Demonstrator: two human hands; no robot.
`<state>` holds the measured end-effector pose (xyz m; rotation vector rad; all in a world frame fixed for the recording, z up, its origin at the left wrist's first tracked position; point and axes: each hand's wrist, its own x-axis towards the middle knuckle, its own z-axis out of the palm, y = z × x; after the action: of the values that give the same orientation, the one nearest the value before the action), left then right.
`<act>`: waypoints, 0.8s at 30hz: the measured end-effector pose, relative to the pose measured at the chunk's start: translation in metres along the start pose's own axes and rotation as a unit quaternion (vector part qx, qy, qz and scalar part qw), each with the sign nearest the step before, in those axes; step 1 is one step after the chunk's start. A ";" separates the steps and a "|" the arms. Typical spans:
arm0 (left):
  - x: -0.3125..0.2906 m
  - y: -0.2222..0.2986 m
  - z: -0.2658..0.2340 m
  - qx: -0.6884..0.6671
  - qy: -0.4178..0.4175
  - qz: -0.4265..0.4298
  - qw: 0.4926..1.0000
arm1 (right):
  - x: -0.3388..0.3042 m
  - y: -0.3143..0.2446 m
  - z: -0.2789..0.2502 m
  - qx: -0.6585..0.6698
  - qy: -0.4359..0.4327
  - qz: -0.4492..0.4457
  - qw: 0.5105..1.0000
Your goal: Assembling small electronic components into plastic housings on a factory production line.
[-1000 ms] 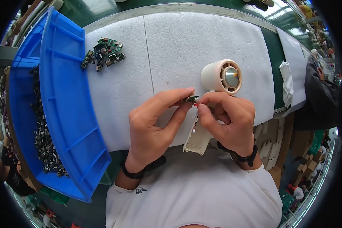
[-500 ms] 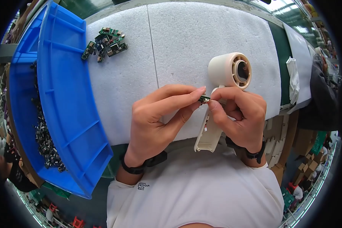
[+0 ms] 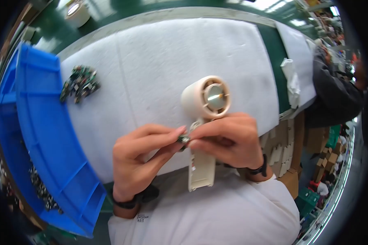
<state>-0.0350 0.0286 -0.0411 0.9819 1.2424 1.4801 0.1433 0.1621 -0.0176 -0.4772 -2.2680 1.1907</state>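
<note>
Between the thumb and fingers of my left hand (image 3: 141, 157) is a small green circuit board (image 3: 183, 139). My right hand (image 3: 229, 136) is pinched close against the board's right end; what its fingertips hold is too small and blurred to make out. Under my hands lies a cream handheld fan (image 3: 192, 100), its round head beyond my right hand. The fan's open handle shell (image 3: 202, 169) points toward me, its hollow inside showing below my fingers. My right hand hides the upper part of the handle.
At the left stands a blue plastic bin (image 3: 49, 122) with many small circuit boards (image 3: 43, 188) inside. A pile of circuit boards (image 3: 81, 83) lies on the white foam sheet (image 3: 151, 61). White cloth (image 3: 291, 81) lies at the right, near a person's dark sleeve (image 3: 331, 94). Another round cream part (image 3: 77, 15) stands far left.
The whole view has shifted, so the fan, hands and bin appear lower and farther left. Both hands keep their pinch at the circuit board over the fan's handle.
</note>
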 end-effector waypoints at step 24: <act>-0.009 -0.005 0.006 0.058 0.082 -0.006 0.995 | -0.006 0.015 0.016 0.070 0.027 0.009 0.997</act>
<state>-0.0261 0.0220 -0.0447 0.9416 1.4637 1.5172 0.1395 0.1566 -0.0389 -0.4708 -2.1210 1.3185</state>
